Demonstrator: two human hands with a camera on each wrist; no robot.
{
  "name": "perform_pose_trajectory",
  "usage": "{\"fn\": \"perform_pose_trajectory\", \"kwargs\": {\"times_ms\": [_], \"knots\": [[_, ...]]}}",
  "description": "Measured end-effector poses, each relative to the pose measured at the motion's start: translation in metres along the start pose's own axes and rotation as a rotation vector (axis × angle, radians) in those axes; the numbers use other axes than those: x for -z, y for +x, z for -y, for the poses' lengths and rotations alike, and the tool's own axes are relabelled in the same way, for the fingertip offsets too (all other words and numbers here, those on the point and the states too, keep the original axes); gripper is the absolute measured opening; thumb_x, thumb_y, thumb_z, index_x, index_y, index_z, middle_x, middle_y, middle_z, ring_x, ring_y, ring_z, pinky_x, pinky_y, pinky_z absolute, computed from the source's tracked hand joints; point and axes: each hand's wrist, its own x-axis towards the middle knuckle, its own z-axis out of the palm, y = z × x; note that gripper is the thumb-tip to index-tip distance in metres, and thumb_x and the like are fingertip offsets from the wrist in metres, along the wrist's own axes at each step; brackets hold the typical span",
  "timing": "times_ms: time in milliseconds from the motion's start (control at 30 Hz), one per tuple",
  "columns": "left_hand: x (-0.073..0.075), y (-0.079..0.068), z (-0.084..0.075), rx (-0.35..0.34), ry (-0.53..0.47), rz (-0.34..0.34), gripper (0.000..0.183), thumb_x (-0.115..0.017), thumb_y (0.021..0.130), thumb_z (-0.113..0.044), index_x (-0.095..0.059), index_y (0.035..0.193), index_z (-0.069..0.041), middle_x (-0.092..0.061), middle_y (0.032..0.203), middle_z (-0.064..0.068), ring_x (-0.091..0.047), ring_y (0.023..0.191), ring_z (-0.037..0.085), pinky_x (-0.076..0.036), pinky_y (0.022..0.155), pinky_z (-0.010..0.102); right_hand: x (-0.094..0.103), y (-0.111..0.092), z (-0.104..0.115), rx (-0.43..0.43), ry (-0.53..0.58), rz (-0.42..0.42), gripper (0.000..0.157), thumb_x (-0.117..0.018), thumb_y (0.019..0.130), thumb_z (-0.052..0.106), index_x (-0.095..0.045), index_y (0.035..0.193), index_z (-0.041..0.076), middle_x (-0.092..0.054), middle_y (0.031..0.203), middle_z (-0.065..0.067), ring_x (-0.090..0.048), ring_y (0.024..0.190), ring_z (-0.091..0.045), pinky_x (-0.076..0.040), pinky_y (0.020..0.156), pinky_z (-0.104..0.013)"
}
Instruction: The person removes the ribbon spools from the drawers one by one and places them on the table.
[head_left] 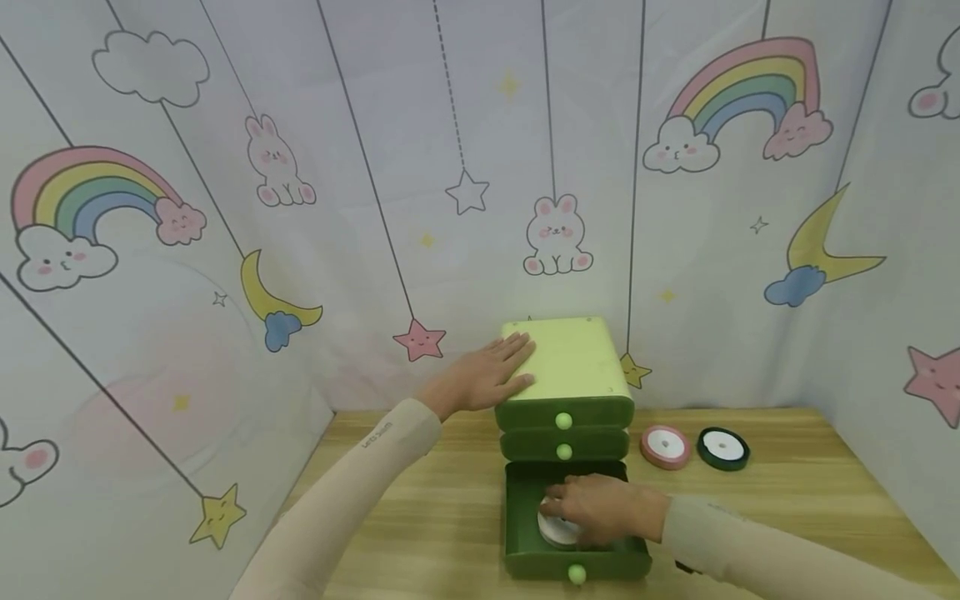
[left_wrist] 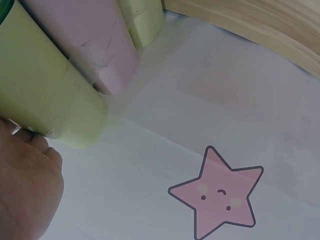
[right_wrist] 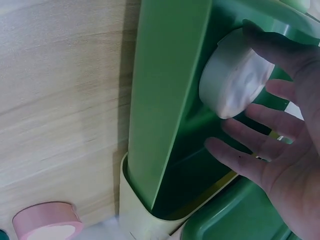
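Observation:
A small drawer cabinet (head_left: 573, 358) with a pale yellow-green top and dark green drawer fronts stands against the back cloth. My left hand (head_left: 483, 377) rests on the left part of its top, fingers stretched out. The bottom drawer (head_left: 536, 567) is pulled out, and a white roll of ribbon or tape (right_wrist: 225, 80) lies inside it. Over this drawer is my right hand (head_left: 611, 507), blurred in the head view. In the right wrist view its thumb is at the roll's upper edge, with the other fingers spread loosely by the lower side. Whether they touch it I cannot tell.
Right of the cabinet, a pink-edged roll (head_left: 664, 447) and a dark green-edged roll (head_left: 723, 448) lie on the wooden table (head_left: 420, 517). The two upper drawers (head_left: 525, 446) are closed. Printed cloth (head_left: 360, 167) surrounds the table at the back and sides.

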Motion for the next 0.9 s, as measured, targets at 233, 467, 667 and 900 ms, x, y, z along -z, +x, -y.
{"fn": "perform_pose_trajectory", "kwargs": {"times_ms": [233,467,667,900], "knots": [[0.0012,-0.0015,-0.0002,0.002,-0.006,-0.004,0.078,-0.017,0.110,-0.065,-0.008,0.171,-0.016,-0.005,0.180,0.003,-0.004,0.168,0.018,-0.010,0.136,0.034,-0.0009,0.0029,-0.0001,-0.016,0.001,0.006,0.064,-0.087,0.088,0.038,-0.058,0.145,0.032,-0.064,0.146,0.001,-0.070,0.117,-0.016,-0.062,0.089,-0.030],[0.0002,-0.0015,0.0001,-0.010,-0.017,-0.009,0.079,-0.016,0.110,-0.065,-0.007,0.171,-0.017,-0.005,0.180,0.003,-0.004,0.168,0.019,-0.010,0.136,0.035,-0.0009,0.0056,0.0012,-0.049,0.059,0.028,0.064,-0.088,0.087,0.034,-0.059,0.144,0.033,-0.066,0.141,0.004,-0.069,0.113,-0.015,-0.061,0.087,-0.028],[0.0001,-0.0015,0.0000,-0.009,-0.023,-0.009,0.079,-0.016,0.109,-0.066,-0.007,0.171,-0.017,-0.005,0.180,0.003,-0.004,0.168,0.019,-0.010,0.136,0.035,-0.0001,0.0093,0.0018,-0.071,0.145,0.033,0.059,-0.090,0.084,0.028,-0.065,0.137,0.029,-0.067,0.122,0.006,-0.065,0.101,-0.007,-0.057,0.083,-0.024],[-0.0020,-0.0020,0.0010,0.007,-0.047,-0.007,0.080,-0.015,0.108,-0.068,-0.006,0.171,-0.020,-0.003,0.180,0.000,-0.002,0.168,0.017,-0.012,0.136,0.035,0.0011,0.0095,0.0029,-0.072,0.165,0.034,0.058,-0.090,0.085,0.025,-0.065,0.136,0.033,-0.067,0.121,0.007,-0.064,0.100,-0.006,-0.056,0.084,-0.023]]}}
